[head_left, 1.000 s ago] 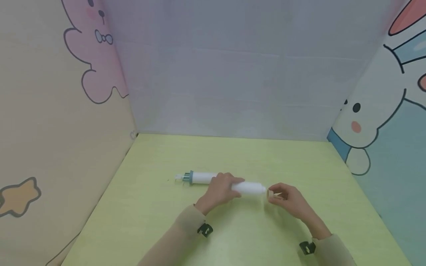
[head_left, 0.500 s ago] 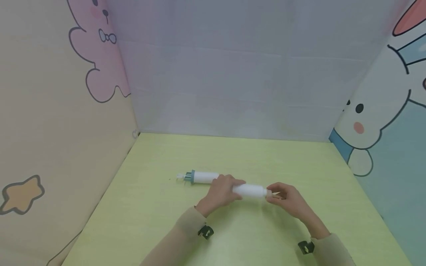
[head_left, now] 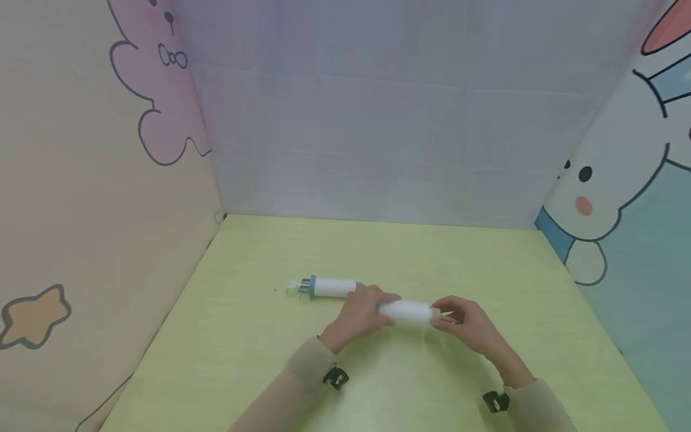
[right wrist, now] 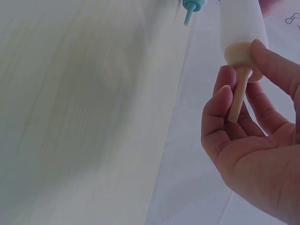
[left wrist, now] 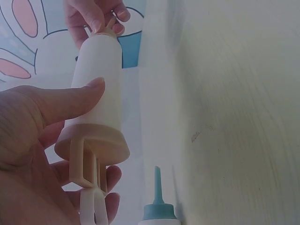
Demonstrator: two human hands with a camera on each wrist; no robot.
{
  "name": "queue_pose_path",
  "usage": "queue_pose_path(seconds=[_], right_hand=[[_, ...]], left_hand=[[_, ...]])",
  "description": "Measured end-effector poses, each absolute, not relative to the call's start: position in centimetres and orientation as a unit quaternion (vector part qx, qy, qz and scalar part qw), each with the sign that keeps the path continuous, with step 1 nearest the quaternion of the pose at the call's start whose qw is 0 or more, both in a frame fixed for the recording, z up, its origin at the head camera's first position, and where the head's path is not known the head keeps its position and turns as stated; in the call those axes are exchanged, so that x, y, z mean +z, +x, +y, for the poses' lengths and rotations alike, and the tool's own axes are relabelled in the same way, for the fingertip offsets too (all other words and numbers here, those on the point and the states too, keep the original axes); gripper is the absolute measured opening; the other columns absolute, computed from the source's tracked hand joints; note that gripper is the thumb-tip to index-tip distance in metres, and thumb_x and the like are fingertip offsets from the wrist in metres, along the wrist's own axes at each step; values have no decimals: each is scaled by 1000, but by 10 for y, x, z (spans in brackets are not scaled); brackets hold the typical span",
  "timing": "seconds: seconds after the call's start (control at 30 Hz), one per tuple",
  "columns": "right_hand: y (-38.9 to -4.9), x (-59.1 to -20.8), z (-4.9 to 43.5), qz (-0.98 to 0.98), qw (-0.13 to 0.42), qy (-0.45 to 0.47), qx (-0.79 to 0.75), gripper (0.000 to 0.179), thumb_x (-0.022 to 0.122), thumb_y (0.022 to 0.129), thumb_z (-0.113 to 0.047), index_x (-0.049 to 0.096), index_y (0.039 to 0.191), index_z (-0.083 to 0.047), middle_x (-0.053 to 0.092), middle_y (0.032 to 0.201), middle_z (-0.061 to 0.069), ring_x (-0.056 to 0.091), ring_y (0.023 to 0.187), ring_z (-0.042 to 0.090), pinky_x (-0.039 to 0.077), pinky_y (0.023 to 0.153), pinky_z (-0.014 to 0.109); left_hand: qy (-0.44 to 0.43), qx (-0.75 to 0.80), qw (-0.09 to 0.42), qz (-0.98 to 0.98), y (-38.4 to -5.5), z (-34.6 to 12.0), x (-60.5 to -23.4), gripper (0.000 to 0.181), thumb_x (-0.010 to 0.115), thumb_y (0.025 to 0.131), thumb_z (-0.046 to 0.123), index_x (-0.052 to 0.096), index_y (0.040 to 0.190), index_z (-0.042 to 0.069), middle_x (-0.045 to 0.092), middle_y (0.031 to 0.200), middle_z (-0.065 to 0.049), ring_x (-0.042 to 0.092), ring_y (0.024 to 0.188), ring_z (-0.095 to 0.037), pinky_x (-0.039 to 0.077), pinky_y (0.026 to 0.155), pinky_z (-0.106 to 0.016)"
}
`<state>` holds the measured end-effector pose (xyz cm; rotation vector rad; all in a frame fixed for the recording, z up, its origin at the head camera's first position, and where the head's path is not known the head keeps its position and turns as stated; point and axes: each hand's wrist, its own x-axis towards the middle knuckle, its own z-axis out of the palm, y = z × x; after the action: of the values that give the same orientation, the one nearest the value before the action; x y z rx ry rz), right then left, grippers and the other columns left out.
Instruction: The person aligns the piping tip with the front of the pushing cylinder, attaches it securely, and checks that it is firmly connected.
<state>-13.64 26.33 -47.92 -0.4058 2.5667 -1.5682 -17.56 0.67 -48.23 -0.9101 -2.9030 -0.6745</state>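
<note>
My left hand [head_left: 358, 317] grips a white plastic syringe [head_left: 406, 310] by its barrel, above the table. In the left wrist view its beige collar [left wrist: 93, 143] and looped plunger handle lie by my fingers, and my thumb presses along the barrel. A beige nozzle cap [right wrist: 238, 96] with a narrow spout sits at the barrel's front end. My right hand [head_left: 471, 322] pinches the cap between thumb and fingers, its spout pointing away from the barrel. In the head view the cap is partly hidden by fingers.
A second white syringe [head_left: 335, 288] with a teal collar lies on the yellow-green table [head_left: 259, 372], behind my left hand. Its teal nozzle [left wrist: 158, 208] shows in the left wrist view. Printed cloth walls [head_left: 378, 144] stand at the back and both sides.
The gap between the cap and the barrel has closed; the cap now meets the barrel's tip. The held syringe has shifted slightly right, while the teal-collared one stays put.
</note>
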Motion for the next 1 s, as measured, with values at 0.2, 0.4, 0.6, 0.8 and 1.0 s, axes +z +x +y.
queue_pose_path(seconds=[0.2,0.4,0.6,0.8,1.0], right_hand=[[-138,-482,265,855,48,-125,-502,31,74,83,-8,63,111,1,63,109,18,65,91,30,53,72,28],[-138,-484,264,854,46,-131,-501,29,73,83,-4,63,110,3,63,108,21,65,91,33,53,71,30],[-137,-487,264,837,39,-140,-527,29,75,82,-8,65,108,0,64,108,17,65,94,31,53,72,30],[-138,-488,266,835,38,-148,-529,29,76,82,-9,66,108,-1,64,108,17,65,93,31,53,72,31],[-139,-488,266,843,39,-142,-518,29,76,82,-10,66,108,-2,64,109,17,65,94,33,53,72,30]], left_hand=[[-290,-216,13,-932,-175,8,-483,49,81,74,36,68,121,29,67,103,4,55,83,-11,41,69,-28],[-298,-214,14,-930,-175,8,-482,47,81,74,36,69,120,28,67,102,4,55,82,-10,42,67,-27],[-299,-252,-21,-920,-175,4,-477,47,80,76,32,68,121,25,66,105,3,55,84,-9,43,69,-25],[-303,-266,-32,-914,-179,4,-479,48,80,77,31,67,122,24,66,106,4,54,84,-8,44,69,-25],[-300,-270,-32,-914,-178,6,-480,47,80,77,30,68,122,23,67,107,5,56,87,-9,45,72,-25]])
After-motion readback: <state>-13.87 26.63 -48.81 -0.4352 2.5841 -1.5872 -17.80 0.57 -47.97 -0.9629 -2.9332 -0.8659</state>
